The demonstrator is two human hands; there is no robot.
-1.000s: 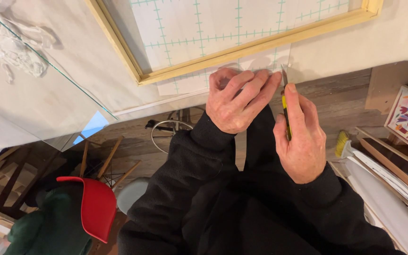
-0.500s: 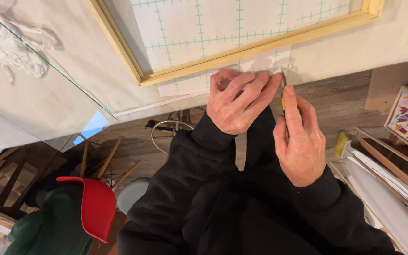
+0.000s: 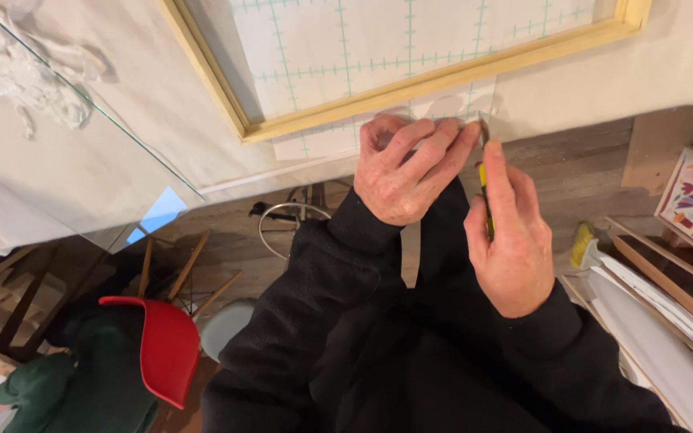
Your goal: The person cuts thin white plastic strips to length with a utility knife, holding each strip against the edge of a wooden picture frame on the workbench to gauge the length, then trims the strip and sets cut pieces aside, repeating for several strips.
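Both of your hands sit at the table's near edge, just below the wooden frame (image 3: 443,80); your left hand (image 3: 403,172) lies palm down at ten o'clock from the right, fingers (image 3: 431,144) spread flat and pressing the gridded paper strip (image 3: 378,136) that juts past the frame; your right hand (image 3: 511,240) stands on edge, fingers closed round a yellow-handled knife (image 3: 484,188), forefinger laid along it, blade tip at twelve o'clock touching the strip.
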